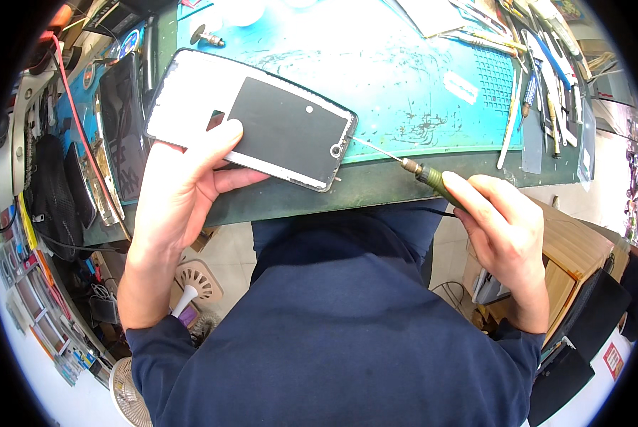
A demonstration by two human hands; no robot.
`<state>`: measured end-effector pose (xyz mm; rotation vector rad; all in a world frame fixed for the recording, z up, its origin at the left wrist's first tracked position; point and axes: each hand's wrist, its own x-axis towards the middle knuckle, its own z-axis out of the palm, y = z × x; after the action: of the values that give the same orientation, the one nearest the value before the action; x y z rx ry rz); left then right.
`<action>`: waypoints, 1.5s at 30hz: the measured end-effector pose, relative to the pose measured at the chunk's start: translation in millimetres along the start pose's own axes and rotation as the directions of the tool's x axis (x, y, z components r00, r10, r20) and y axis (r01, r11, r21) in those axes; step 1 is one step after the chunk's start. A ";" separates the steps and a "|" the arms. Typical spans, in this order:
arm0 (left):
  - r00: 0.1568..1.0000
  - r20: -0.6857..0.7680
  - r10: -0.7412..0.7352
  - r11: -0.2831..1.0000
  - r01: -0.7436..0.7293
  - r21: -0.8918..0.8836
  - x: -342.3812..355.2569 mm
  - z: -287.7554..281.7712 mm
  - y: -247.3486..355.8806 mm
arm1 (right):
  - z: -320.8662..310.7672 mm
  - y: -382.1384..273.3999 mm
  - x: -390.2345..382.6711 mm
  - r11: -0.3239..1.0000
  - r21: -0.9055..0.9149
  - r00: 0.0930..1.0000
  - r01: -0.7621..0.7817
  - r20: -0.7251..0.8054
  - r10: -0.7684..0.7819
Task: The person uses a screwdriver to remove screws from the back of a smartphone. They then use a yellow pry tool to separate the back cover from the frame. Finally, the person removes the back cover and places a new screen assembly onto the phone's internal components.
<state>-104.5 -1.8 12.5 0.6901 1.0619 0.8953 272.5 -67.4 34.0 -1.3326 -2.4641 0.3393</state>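
Observation:
My left hand [194, 178] grips a phone housing [283, 124], white at one end with a large black panel and a dark rim, thumb on its face and fingers curled underneath. My right hand [497, 224] holds a green-handled tool [436, 185], which looks like a soldering iron, with a black cord. Its long thin metal tip reaches to the housing's right end, beside a small ring-shaped opening; whether it touches cannot be made out. Both are raised over the near edge of a turquoise work mat [415, 92].
Pens, tweezers and thin tools [547, 85] crowd the mat's right side. A small metal part [208, 39] lies behind the housing. Dark phones [119, 128], a red cable and other clutter fill the left. A wooden cabinet [568, 249] stands at lower right, a fan [127, 388] at lower left.

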 end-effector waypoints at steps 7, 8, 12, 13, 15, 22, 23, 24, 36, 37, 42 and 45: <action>0.999 -0.013 -0.035 0.999 0.035 0.010 -1.3 0.3 -0.3 | -1.3 -0.4 -1.3 0.994 0.102 0.999 -0.051 0.024 0.048; 0.999 -0.014 -0.043 0.999 0.043 -0.008 -4.4 2.2 -1.2 | -2.1 -0.9 -1.9 0.986 0.146 0.997 -0.075 0.037 0.071; 0.998 -0.060 -0.023 0.996 0.017 -0.093 -24.6 16.8 -17.7 | -2.7 -4.4 -9.9 0.989 0.138 0.998 -0.055 0.031 0.051; 0.999 -0.036 -0.019 0.994 0.015 -0.109 -28.4 18.0 -20.1 | -1.0 -4.8 -12.4 0.991 0.128 0.999 -0.041 0.028 0.037; 0.999 -0.041 -0.005 0.995 0.001 -0.104 -32.6 18.5 -23.5 | -1.0 -6.5 -15.6 0.993 0.112 0.999 -0.030 0.046 0.024; 0.998 -0.052 -0.021 0.995 0.016 -0.096 -30.7 18.3 -23.1 | 5.7 -4.5 -18.3 0.992 0.124 1.000 -0.024 0.008 0.023; 0.999 -0.049 -0.022 0.995 0.017 -0.102 -30.4 17.5 -23.8 | 8.2 -5.0 -20.0 0.992 0.127 1.000 -0.023 0.003 0.023; 0.999 -0.045 -0.023 0.994 0.018 -0.108 -29.9 16.6 -24.8 | 9.8 -5.5 -21.2 0.991 0.131 1.000 -0.023 -0.002 0.023; 0.999 -0.038 -0.011 0.995 0.007 -0.098 -29.0 16.6 -24.0 | 10.6 -7.4 -28.1 0.994 0.107 1.000 0.011 0.012 -0.012; 0.999 -0.043 -0.010 0.995 0.006 -0.099 -29.2 16.5 -24.6 | 10.4 -7.5 -28.3 0.994 0.107 1.000 0.010 0.016 -0.012; 0.999 -0.030 0.010 0.995 -0.013 -0.096 -29.2 16.7 -24.6 | 11.6 -8.4 -31.4 0.993 0.118 1.000 0.010 0.020 -0.012; 1.000 -0.025 0.014 0.995 -0.016 -0.093 -29.6 15.2 -26.0 | 12.9 -11.7 -33.6 0.992 0.127 1.000 0.005 0.029 -0.008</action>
<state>-89.3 -41.0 8.9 0.6109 1.0310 0.9626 275.9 -102.7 20.7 -1.2761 -2.4254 0.5081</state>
